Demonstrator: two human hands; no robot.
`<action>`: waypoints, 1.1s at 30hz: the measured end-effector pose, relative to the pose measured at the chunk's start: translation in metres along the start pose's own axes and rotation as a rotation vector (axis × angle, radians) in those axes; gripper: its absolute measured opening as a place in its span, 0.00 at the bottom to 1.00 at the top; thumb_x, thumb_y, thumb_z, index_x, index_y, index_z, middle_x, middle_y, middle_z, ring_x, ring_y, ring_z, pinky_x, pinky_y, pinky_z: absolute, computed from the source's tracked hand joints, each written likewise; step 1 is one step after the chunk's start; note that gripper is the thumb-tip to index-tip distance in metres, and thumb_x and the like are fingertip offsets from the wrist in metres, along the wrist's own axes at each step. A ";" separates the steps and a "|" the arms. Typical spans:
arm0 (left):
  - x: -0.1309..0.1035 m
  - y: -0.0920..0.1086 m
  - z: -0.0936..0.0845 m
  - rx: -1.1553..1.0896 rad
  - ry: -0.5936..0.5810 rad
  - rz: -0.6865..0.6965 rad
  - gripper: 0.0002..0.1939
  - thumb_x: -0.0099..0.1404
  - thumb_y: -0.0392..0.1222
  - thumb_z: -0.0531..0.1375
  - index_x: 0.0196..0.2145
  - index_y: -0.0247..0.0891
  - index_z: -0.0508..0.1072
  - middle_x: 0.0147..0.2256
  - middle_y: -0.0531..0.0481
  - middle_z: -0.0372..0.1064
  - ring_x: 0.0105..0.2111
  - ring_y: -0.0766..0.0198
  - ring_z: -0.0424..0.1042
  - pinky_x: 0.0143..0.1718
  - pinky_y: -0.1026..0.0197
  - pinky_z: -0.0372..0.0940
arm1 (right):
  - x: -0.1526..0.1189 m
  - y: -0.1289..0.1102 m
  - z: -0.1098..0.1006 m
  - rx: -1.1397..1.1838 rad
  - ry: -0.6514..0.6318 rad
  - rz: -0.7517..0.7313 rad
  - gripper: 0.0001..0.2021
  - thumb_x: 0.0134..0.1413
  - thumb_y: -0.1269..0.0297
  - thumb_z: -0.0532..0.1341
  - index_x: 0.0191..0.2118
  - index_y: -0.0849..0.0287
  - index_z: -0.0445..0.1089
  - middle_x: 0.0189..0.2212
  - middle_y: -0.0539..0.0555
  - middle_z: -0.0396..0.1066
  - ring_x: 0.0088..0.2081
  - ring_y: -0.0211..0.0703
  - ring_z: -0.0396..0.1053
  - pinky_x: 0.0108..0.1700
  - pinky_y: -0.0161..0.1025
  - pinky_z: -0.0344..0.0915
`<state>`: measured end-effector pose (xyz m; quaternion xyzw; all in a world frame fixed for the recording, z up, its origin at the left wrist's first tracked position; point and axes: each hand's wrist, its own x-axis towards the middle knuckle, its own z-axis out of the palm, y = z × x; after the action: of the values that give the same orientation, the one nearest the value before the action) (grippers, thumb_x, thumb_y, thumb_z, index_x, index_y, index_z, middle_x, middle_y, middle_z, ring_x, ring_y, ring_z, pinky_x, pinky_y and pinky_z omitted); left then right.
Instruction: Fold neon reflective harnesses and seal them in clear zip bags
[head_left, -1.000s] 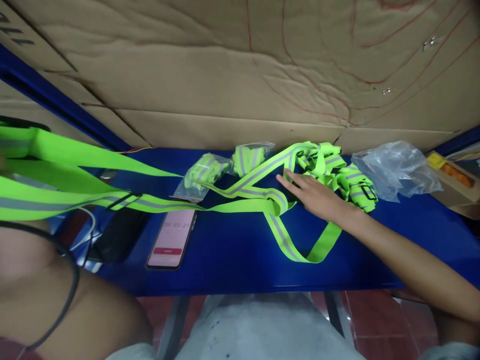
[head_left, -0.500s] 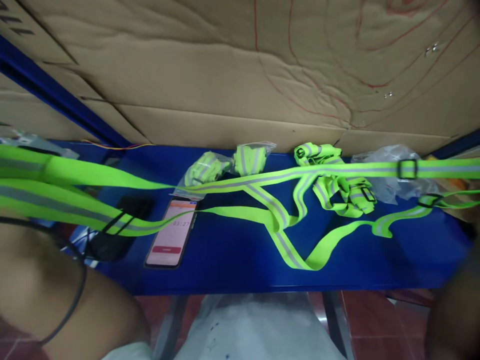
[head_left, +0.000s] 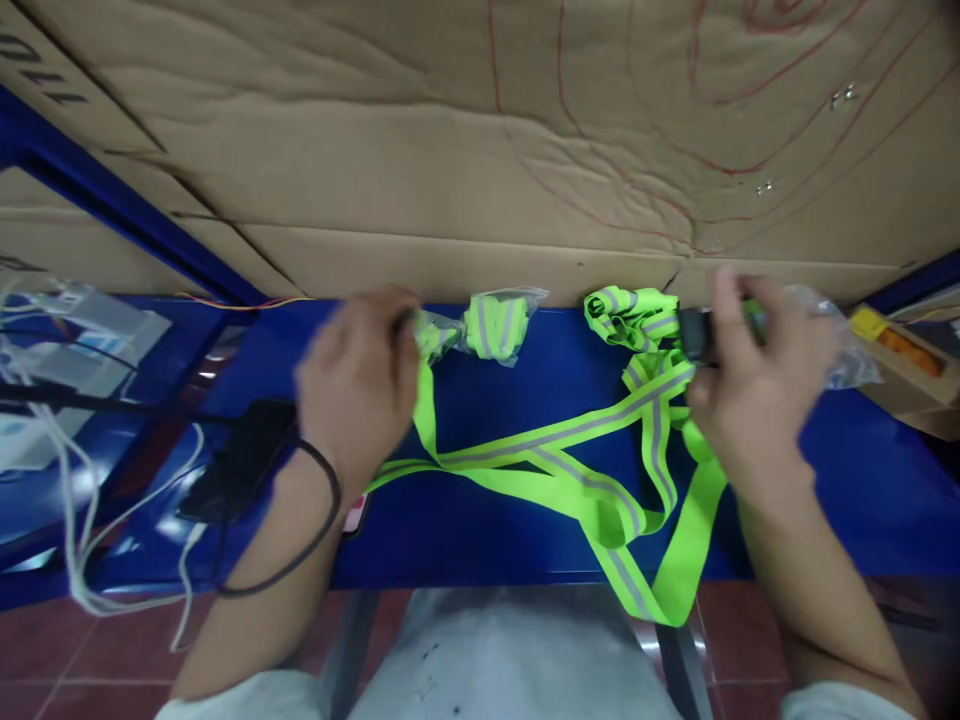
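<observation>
A neon-green reflective strap harness [head_left: 540, 445] with a grey stripe hangs in loops between my hands, low over the blue table. My left hand [head_left: 360, 385] is closed on one end, its fingers pinched and blurred, with a bit of something dark at the fingertips. My right hand [head_left: 765, 375] grips the other end, and a black buckle [head_left: 696, 335] shows at its fingers. Behind the harness lie a bagged bundle of strap [head_left: 495, 325], a second bundle partly hidden by my left hand, and folded loose straps [head_left: 630, 312] beside my right hand.
A phone [head_left: 355, 515] lies mostly behind my left wrist. White cables [head_left: 79, 540] and a black device [head_left: 240, 455] are at the left. Clear plastic bags [head_left: 855, 350] and a cardboard box [head_left: 911, 375] sit at the right. Cardboard [head_left: 420, 170] walls the back of the blue table [head_left: 480, 545].
Both hands have come inward from the outer sides into view. The harness, earlier stretched wide across the table, now sags in slack loops, its lowest loop hanging past the front edge.
</observation>
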<state>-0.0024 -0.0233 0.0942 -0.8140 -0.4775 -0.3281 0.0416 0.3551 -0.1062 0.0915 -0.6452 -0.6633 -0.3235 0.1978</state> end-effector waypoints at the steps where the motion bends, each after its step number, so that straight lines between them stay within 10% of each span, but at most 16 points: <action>1: -0.002 0.007 0.011 0.023 -0.036 0.051 0.14 0.79 0.40 0.50 0.54 0.34 0.71 0.51 0.40 0.76 0.50 0.54 0.75 0.54 0.51 0.70 | -0.001 -0.015 0.008 0.003 -0.026 -0.047 0.40 0.57 0.73 0.59 0.76 0.58 0.52 0.64 0.68 0.64 0.55 0.62 0.67 0.52 0.57 0.64; 9: -0.031 0.051 0.051 0.221 -0.389 0.320 0.27 0.73 0.35 0.57 0.68 0.37 0.65 0.48 0.41 0.75 0.43 0.50 0.75 0.43 0.50 0.68 | -0.022 -0.093 0.024 0.113 -0.251 -0.256 0.36 0.57 0.77 0.56 0.72 0.69 0.57 0.57 0.67 0.68 0.46 0.55 0.69 0.41 0.47 0.74; 22: -0.044 0.076 0.053 0.359 -0.489 0.103 0.39 0.68 0.42 0.63 0.71 0.24 0.58 0.48 0.35 0.70 0.45 0.44 0.71 0.45 0.45 0.65 | -0.038 -0.115 0.016 0.170 -0.308 -0.246 0.38 0.56 0.79 0.55 0.74 0.69 0.52 0.57 0.67 0.68 0.49 0.54 0.72 0.40 0.43 0.77; 33: -0.049 0.075 0.060 0.380 -0.388 0.146 0.38 0.72 0.37 0.52 0.75 0.23 0.47 0.41 0.38 0.70 0.38 0.49 0.71 0.37 0.48 0.64 | -0.053 -0.136 0.022 0.407 -0.414 -0.215 0.47 0.64 0.75 0.53 0.79 0.56 0.21 0.64 0.69 0.64 0.54 0.60 0.72 0.51 0.53 0.76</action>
<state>0.0711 -0.0781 0.0377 -0.8715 -0.4696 -0.0667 0.1248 0.2294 -0.1236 0.0159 -0.5706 -0.8051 -0.0646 0.1484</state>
